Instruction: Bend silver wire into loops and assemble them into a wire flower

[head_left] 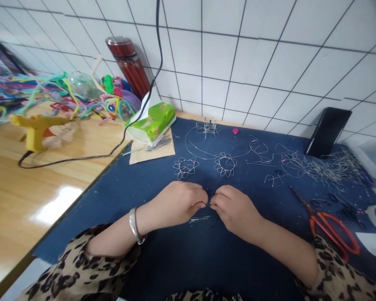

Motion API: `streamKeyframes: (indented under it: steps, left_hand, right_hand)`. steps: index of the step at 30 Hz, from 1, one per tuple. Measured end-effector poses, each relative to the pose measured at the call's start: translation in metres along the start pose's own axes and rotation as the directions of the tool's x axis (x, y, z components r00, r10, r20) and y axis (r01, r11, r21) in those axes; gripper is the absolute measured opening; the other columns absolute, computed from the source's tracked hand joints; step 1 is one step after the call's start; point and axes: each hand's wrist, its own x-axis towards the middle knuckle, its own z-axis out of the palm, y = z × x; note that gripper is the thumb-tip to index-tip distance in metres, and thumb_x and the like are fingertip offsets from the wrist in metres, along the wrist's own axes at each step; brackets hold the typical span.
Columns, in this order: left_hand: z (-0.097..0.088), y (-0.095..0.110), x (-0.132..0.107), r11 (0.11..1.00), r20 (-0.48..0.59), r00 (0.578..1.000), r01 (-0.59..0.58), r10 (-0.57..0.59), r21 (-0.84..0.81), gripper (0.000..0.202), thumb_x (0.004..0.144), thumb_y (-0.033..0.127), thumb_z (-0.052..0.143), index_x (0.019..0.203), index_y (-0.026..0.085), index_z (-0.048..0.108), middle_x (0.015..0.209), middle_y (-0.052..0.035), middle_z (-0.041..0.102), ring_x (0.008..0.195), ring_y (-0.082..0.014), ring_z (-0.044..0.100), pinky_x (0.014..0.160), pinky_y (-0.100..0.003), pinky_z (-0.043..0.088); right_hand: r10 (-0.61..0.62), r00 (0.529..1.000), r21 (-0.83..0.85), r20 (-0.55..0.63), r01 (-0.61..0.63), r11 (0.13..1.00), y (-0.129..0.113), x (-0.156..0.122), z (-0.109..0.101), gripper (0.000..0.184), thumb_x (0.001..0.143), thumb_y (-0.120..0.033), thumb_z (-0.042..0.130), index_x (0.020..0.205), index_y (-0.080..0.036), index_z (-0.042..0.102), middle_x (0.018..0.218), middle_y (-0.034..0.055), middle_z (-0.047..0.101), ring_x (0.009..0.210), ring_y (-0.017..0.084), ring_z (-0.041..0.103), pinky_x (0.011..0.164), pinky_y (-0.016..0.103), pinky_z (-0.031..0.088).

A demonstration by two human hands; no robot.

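Observation:
My left hand (178,202) and my right hand (235,209) meet knuckle to knuckle over the dark blue mat (181,259). Both are closed in a pinch on the ends of a short thin silver wire (208,204) between the fingertips. A silver bangle (134,225) circles my left wrist. A few loose wire pieces (199,219) lie on the mat just below my hands. Beyond them rest two flower-shaped wire loops (184,167) (225,164), and a large wire arc (207,154) curves behind them.
Orange-handled scissors (330,228) lie at the right. A tangle of wire scraps (319,167) and a black phone (327,131) sit far right. A green tissue pack (152,123), yellow glue gun (37,129), its black cable (81,158), pipe cleaners (34,92) and a red flask (130,67) stand left.

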Motion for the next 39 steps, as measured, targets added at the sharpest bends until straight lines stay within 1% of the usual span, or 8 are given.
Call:
streamKeyframes:
  steps: [14,21,23,26,29,32,36,39]
  left_hand:
    - [0.017,0.014,0.008,0.979,-0.156,0.987,0.061,-0.030,0.197,0.021,0.082,0.008,0.042,0.079,0.017,0.060,0.075,-0.0036,0.055,0.075,-0.0176,0.053,0.065,-0.029,0.041]
    - [0.028,0.014,0.016,0.938,-0.346,0.908,0.122,-0.237,-0.324,0.016,0.083,0.013,0.047,0.080,0.018,0.062,0.076,-0.0011,0.057,0.073,-0.0127,0.053,0.068,-0.025,0.041]
    - [0.029,0.016,0.019,0.848,-0.327,0.887,0.122,-0.326,-0.515,0.012,0.082,0.015,0.051,0.077,0.017,0.061,0.073,0.0001,0.057,0.070,-0.0114,0.051,0.066,-0.024,0.040]
    - [0.033,0.020,0.022,0.622,-0.223,0.849,0.148,-0.478,-0.769,0.009,0.080,0.021,0.055,0.074,0.016,0.059,0.066,0.0019,0.053,0.061,-0.0090,0.046,0.058,-0.022,0.037]
    - [0.039,0.023,0.025,0.349,-0.100,0.825,0.123,-0.557,-0.929,0.012,0.078,0.027,0.059,0.074,0.015,0.056,0.059,0.0046,0.044,0.049,-0.0059,0.034,0.047,-0.020,0.027]
    - [0.043,0.022,0.027,0.148,-0.026,0.840,0.064,-0.541,-0.987,0.015,0.077,0.029,0.061,0.075,0.015,0.055,0.060,0.0050,0.043,0.046,-0.0042,0.029,0.044,-0.019,0.022]
    - [0.035,0.012,0.026,0.045,0.081,0.907,0.109,-0.413,-0.993,0.018,0.074,0.029,0.065,0.077,0.013,0.058,0.067,0.0022,0.050,0.049,-0.0035,0.033,0.045,-0.019,0.024]
    - [0.023,0.004,0.022,0.162,0.115,0.928,0.182,-0.354,-0.970,0.016,0.074,0.027,0.065,0.080,0.012,0.061,0.070,0.0000,0.056,0.051,-0.0042,0.039,0.047,-0.018,0.027]
  right_hand:
    - [0.005,0.993,-0.216,-0.121,-0.031,0.976,0.002,-0.004,-0.001,0.018,0.082,-0.011,0.043,0.070,-0.016,0.056,0.069,0.0016,0.048,0.068,0.013,0.043,0.064,0.026,0.035]
    - [0.216,0.948,0.192,-0.235,-0.172,0.966,-0.001,0.001,-0.013,0.018,0.083,-0.014,0.045,0.073,-0.017,0.059,0.072,0.0009,0.053,0.068,0.010,0.047,0.065,0.024,0.038]
    - [0.361,0.915,0.420,-0.179,-0.261,0.869,-0.002,0.003,-0.018,0.012,0.080,-0.017,0.050,0.072,-0.018,0.059,0.070,-0.0011,0.053,0.065,0.010,0.047,0.062,0.023,0.037]
    - [0.500,0.864,0.755,0.051,-0.361,0.548,-0.001,0.005,-0.019,0.008,0.078,-0.024,0.055,0.073,-0.019,0.057,0.062,-0.0040,0.048,0.057,0.008,0.043,0.055,0.023,0.035]
    - [0.506,0.841,0.925,0.194,-0.329,0.191,0.001,0.006,-0.014,0.012,0.077,-0.030,0.058,0.073,-0.019,0.053,0.055,-0.0061,0.043,0.052,0.008,0.039,0.053,0.023,0.033]
    - [0.469,0.834,0.950,0.289,-0.309,-0.036,0.004,0.006,-0.010,0.016,0.076,-0.032,0.060,0.073,-0.019,0.051,0.053,-0.0065,0.043,0.050,0.007,0.040,0.053,0.024,0.033]
    - [0.393,0.853,0.939,0.344,-0.324,-0.118,0.010,0.005,-0.012,0.017,0.073,-0.030,0.064,0.074,-0.018,0.051,0.056,-0.0062,0.045,0.050,0.007,0.040,0.053,0.024,0.033]
    - [0.371,0.866,0.940,0.336,-0.335,-0.069,0.014,0.005,-0.013,0.016,0.072,-0.028,0.065,0.074,-0.018,0.053,0.058,-0.0058,0.047,0.051,0.006,0.040,0.053,0.024,0.033]
